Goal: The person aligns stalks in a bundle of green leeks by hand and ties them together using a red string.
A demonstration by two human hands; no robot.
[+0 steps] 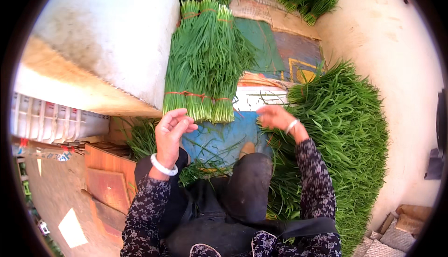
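Here lie the red-banded chive bundles [205, 56], side by side, boxed in by a white block [116, 28] on the left and a big chive heap [347, 135] on the right! Blue sheeting [243, 125] strewn with clippings below, pale wall [387, 56] beyond the heap. Left hand [171, 128] at the stalk ends, fingers curled, right hand [276, 118] blurred beside the heap: can't tell whether either pinches anything.

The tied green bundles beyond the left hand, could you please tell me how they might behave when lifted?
The bundles would probably droop at their leafy ends, as the blades look long and thin. Their pale stem ends should likely stay gathered, being cinched by reddish ties.
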